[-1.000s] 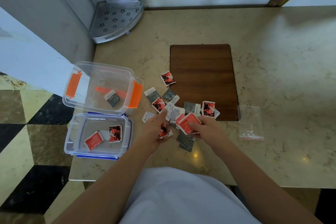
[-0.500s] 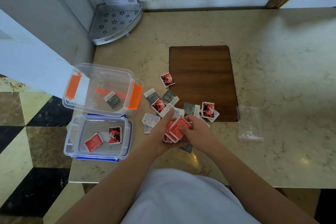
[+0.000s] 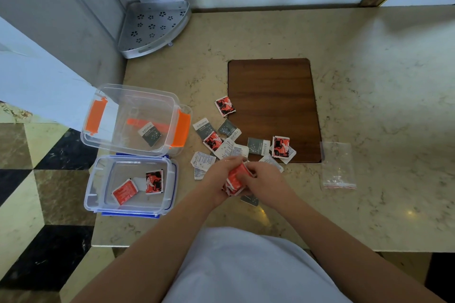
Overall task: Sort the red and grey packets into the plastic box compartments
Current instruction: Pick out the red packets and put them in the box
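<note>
My left hand point(image 3: 216, 179) and my right hand point(image 3: 264, 181) meet over the counter, both gripping a small stack of red packets point(image 3: 236, 177). Loose red packets point(image 3: 224, 106) and grey packets point(image 3: 258, 146) lie scattered just beyond my hands, some on the wooden board's edge. At the left, the clear box with orange clips point(image 3: 181, 130) holds one grey packet point(image 3: 149, 133). In front of it, the clear tray with blue trim point(image 3: 98, 179) holds two red packets point(image 3: 154, 181).
A brown wooden board point(image 3: 273, 96) lies on the marble counter point(image 3: 369, 81). An empty zip bag point(image 3: 337, 167) sits to the right. A metal corner shelf point(image 3: 152, 29) stands at the back left. The counter ends at the left beside the boxes.
My right hand carried its red packet leftward to my left hand, and both hands now hold the red packets together as a stack.
</note>
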